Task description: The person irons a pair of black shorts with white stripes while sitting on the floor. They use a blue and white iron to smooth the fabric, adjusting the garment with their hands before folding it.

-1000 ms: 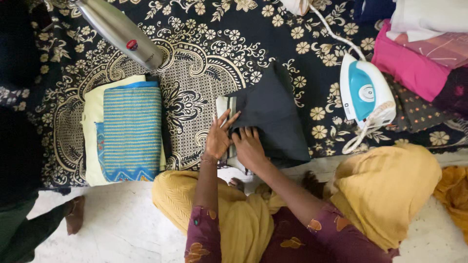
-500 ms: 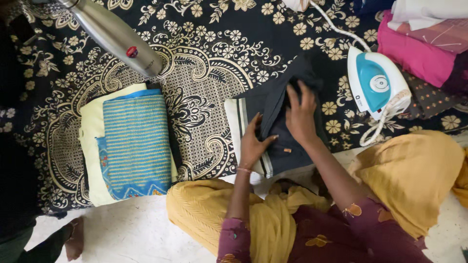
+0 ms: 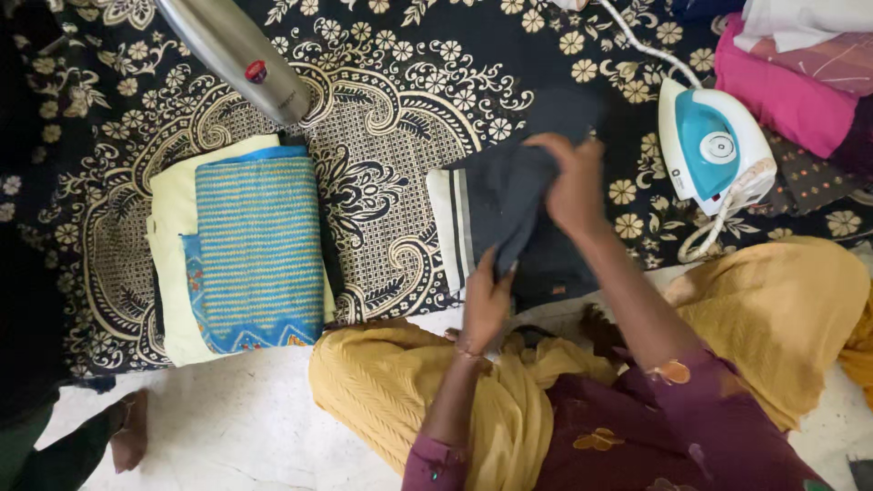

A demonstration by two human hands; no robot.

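While the person sits at the near edge of a black floral-patterned cloth [image 3: 382, 136] spread on the floor, both hands work a dark folded garment [image 3: 509, 195] lying near the middle, right of centre. The right hand [image 3: 575, 186] has its grip clamped on a raised fold of the garment at its far side; the left hand [image 3: 485, 305] pinches the near edge, fingers closed on the fabric. A white striped border [image 3: 452, 223] shows along the garment's left side. To the left lies a folded blue-and-yellow stack [image 3: 245, 250]; a steel bottle [image 3: 241, 56] lies far left. A white and teal iron [image 3: 714, 150] rests to the right, beside pink folded clothes [image 3: 773, 86].
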